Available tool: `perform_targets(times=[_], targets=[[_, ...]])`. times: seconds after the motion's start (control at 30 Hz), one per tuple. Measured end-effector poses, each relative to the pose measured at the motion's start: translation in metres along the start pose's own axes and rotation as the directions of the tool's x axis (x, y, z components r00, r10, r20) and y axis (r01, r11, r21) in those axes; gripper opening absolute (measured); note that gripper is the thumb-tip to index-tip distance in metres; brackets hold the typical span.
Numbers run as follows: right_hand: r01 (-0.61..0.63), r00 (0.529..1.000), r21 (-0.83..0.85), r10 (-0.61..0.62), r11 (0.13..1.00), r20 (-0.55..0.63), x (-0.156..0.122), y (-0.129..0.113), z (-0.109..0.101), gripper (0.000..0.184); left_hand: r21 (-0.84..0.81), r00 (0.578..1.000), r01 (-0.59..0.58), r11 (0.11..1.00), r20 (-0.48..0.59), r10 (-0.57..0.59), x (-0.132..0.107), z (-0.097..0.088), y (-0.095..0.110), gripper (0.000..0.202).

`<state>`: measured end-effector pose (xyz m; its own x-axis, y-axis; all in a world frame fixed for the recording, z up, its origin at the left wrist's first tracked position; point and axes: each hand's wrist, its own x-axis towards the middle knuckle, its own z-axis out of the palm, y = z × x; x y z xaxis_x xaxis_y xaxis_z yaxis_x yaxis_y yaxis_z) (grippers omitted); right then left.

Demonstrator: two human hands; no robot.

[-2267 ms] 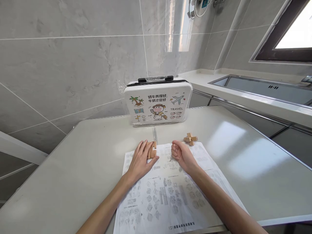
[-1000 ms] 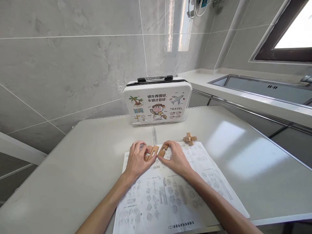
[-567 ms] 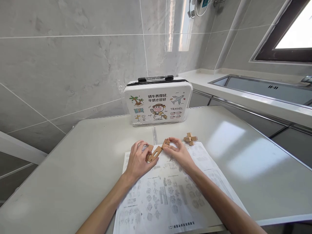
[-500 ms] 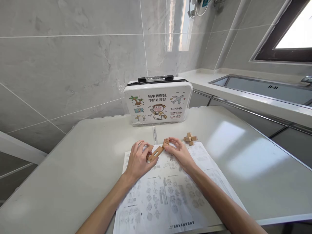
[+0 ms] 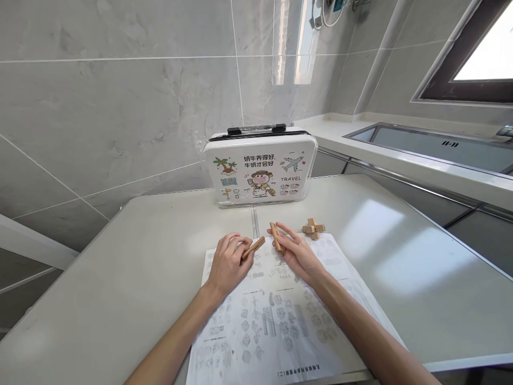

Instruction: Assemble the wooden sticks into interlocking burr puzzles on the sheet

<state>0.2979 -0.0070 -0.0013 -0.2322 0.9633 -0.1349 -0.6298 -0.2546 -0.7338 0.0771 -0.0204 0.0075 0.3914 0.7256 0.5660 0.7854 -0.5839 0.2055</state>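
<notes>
Head camera looks forward-down over the table.

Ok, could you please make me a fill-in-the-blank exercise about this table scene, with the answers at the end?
1. The left hand holds the first stick, the right hand holds the second stick; both sticks are made of ____.
2. The printed sheet lies under ____ hands.
3. The small cross lies on the table, to the right of the ____ hand.
4. The white case by the wall bears the English word ____.
Missing words: wood; both; right; TRAVEL.
</notes>
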Motion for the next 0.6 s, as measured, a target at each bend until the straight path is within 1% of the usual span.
perform_targets(times=[0.07,0.2,0.3,0.37,0.43,0.53,0.6], targets=[[-0.005,1.000,-0.029,0.006,1.000,0.021,-0.001,-0.001,0.001,0.053,-0.063,0.999,0.052,0.997,-0.003,-0.053,0.000,0.001,0.001,0.009],[-0.019,0.996,-0.134,0.030,0.991,0.083,-0.002,0.000,0.000,0.038,-0.218,0.981,0.192,0.957,0.007,-0.195,0.002,0.000,0.003,0.014],[0.014,0.989,-0.269,0.025,0.963,0.143,-0.004,0.002,0.003,0.039,-0.286,0.940,0.338,0.896,0.057,-0.337,0.002,-0.001,0.005,0.022],[0.033,0.980,-0.378,0.044,0.925,0.194,-0.007,0.003,0.006,0.042,-0.324,0.906,0.421,0.847,0.109,-0.408,0.001,-0.002,0.006,0.026],[0.040,0.970,-0.472,0.080,0.880,0.231,-0.010,0.005,0.010,0.043,-0.362,0.891,0.453,0.815,0.145,-0.431,0.001,-0.002,0.007,0.028],[0.024,0.963,-0.552,0.130,0.834,0.237,-0.014,0.006,0.014,0.043,-0.384,0.899,0.436,0.814,0.143,-0.414,-0.001,-0.002,0.008,0.030],[0.014,0.962,-0.566,0.142,0.824,0.231,-0.015,0.006,0.015,0.044,-0.390,0.911,0.411,0.824,0.140,-0.388,-0.003,-0.001,0.009,0.030]])
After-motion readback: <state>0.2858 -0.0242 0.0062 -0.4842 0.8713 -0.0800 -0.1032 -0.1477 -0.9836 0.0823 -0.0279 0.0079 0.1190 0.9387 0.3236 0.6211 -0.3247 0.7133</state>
